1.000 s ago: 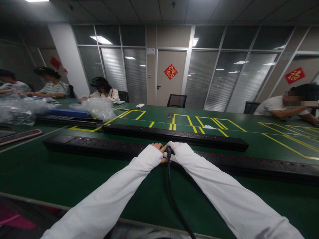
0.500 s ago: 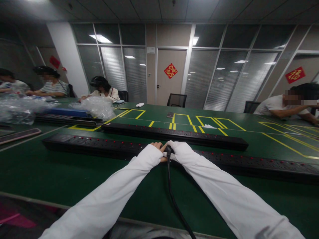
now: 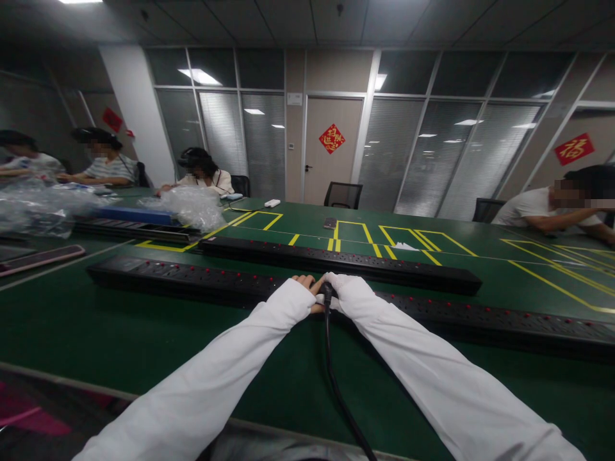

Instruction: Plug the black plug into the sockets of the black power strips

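A long black power strip [image 3: 182, 277] with a row of red dots lies across the green table in front of me. My left hand [image 3: 304, 282] is closed around the middle of the strip, its fingers over the top and part of it low on the near side. Right beside it, my right hand [image 3: 335, 282], largely covered in white, is closed at a black plug [image 3: 327, 291]. From the plug a thick black cable [image 3: 335, 384] runs down toward me. The plug's front end and most of the right fingers are hidden. Behind lies a second black power strip [image 3: 346, 262].
Clear plastic wrap [image 3: 195, 206] and a blue long piece [image 3: 134, 216] lie at the left, near a phone-like flat object [image 3: 43, 260]. Yellow tape [image 3: 353, 223] marks the table [image 3: 192, 339]. Several people sit around it; an empty chair [image 3: 343, 194] stands opposite.
The view has shifted slightly, so the scene sits a little further right and lower. Both hands keep their places on the strip and plug.
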{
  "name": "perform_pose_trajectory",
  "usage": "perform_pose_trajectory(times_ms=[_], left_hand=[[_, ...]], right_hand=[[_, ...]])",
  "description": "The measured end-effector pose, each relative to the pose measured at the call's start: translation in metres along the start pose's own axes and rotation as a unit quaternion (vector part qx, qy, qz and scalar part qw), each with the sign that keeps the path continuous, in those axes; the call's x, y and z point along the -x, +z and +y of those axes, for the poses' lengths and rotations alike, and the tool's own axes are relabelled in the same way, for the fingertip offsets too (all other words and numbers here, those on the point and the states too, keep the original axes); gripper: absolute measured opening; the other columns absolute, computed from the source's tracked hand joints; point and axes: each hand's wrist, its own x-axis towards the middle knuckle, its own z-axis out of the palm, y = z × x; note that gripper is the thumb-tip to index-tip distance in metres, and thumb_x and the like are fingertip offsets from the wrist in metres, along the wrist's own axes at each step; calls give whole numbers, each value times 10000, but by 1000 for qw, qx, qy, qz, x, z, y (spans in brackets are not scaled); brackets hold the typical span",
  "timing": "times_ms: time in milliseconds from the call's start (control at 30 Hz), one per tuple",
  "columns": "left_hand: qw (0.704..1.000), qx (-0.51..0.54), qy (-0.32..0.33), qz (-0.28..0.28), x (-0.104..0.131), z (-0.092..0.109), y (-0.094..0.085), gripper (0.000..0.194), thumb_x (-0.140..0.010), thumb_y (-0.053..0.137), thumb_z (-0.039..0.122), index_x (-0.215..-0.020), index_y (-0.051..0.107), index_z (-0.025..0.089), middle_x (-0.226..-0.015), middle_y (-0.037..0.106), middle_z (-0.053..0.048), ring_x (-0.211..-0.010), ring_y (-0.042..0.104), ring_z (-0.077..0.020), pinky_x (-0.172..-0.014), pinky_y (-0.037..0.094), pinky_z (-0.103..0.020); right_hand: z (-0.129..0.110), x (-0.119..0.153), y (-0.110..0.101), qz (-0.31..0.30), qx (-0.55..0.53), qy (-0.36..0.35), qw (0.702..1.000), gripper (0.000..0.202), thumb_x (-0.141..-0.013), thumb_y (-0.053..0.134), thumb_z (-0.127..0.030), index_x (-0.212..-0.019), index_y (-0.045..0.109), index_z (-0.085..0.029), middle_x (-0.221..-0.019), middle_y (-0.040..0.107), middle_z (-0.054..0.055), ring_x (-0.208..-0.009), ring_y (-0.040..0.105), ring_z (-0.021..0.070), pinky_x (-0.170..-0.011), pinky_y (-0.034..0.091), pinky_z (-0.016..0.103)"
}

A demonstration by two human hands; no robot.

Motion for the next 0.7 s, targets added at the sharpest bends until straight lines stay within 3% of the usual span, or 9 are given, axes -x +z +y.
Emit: perform_pose_trajectory(times_ms=[467,633,700], left_hand=[[1000,3,-14,-8,-2,1,-2,753,-757,472,629,-1355,341,190,-1081,548,-122,-916,530,-279,-777,378,-366],[1000,0,-21,1,-2,3,-3,760,-747,488,630,-1355,339,198,-1045,562,-113,-884,540,-271,-756,379,-359],[1000,-1,-25,5,-1,4,-4,771,-750,473,640,-1357,332,188,-1042,563,-119,-878,541,-271,-752,377,-360]], right_hand=[[5,-2,5,27,-52,17,998,390,-742,545,-577,-944,555,-244,-733,588,-11,-636,513,130,-558,310,217],[7,-5,12,61,-99,53,992,362,-650,655,-523,-886,581,-259,-682,578,-29,-623,520,134,-564,333,229],[12,-9,15,83,-138,84,983,363,-670,637,-514,-927,569,-267,-685,590,-30,-610,535,131,-569,366,233]])
